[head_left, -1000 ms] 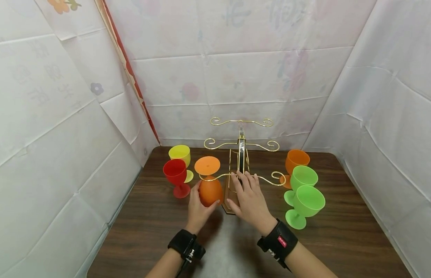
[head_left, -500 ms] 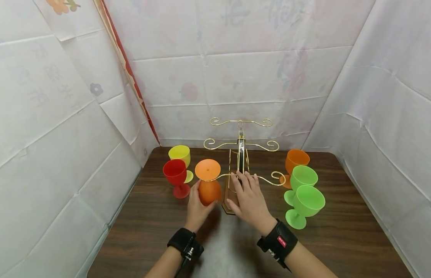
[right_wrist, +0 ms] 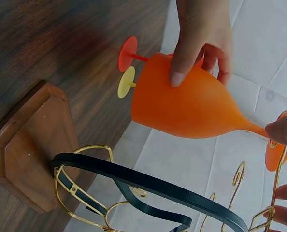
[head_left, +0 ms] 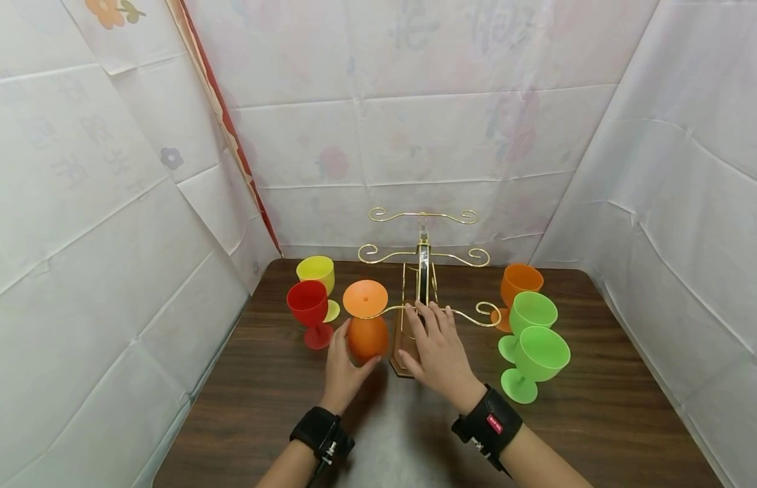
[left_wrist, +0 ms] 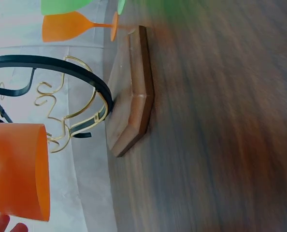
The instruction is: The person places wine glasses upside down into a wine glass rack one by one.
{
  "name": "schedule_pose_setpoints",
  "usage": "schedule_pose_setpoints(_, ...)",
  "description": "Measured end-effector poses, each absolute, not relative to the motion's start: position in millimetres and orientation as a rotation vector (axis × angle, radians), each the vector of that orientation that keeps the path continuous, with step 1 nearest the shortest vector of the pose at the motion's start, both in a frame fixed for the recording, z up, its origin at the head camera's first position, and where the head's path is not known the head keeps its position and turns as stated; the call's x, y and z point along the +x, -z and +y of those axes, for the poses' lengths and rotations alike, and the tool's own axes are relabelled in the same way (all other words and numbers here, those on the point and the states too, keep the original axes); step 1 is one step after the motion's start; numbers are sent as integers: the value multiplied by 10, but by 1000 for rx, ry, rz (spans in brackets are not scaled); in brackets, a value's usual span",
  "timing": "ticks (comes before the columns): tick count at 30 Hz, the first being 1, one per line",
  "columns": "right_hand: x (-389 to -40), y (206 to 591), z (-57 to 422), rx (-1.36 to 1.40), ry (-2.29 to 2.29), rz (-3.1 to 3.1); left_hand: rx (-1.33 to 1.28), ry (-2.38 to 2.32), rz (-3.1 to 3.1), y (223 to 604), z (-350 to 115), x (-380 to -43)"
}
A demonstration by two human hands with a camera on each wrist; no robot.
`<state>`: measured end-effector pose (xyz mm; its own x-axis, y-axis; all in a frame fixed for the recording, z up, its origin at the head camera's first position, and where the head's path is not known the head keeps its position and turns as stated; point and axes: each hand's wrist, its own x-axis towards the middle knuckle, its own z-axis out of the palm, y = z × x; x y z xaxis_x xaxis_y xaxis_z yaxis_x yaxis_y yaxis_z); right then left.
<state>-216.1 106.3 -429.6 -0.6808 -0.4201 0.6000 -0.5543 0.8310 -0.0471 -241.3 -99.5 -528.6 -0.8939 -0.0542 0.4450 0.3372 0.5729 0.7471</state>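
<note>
Upturned orange goblet, rim above table, side edges well apart

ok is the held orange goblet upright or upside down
Upside down: the orange goblet has its foot above its bowl, and both wrist views show its rim facing the tabletop.

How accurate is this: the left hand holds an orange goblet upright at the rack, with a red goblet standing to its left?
Not upright: the head view shows the left hand holding the orange goblet upside down at the rack, with the red goblet standing to its left.
</note>
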Motion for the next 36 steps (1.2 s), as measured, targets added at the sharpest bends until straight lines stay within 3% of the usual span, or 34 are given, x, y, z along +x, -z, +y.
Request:
schedule_pose_setpoints(15, -2161, 4292, 1074, 707, -290, -2416, -424, 1206, -2185, 5125, -1206, -2207)
schedule_pose_setpoints(26, -2159, 4302, 1059, 708, -283, -2418, -25, 1165, -2036, 5104, -1473, -2493)
schedule_pose_setpoints(36, -2163, 4308, 1058, 701, -280, -2425, 259, 1418, -2155, 5230, -1610, -2685)
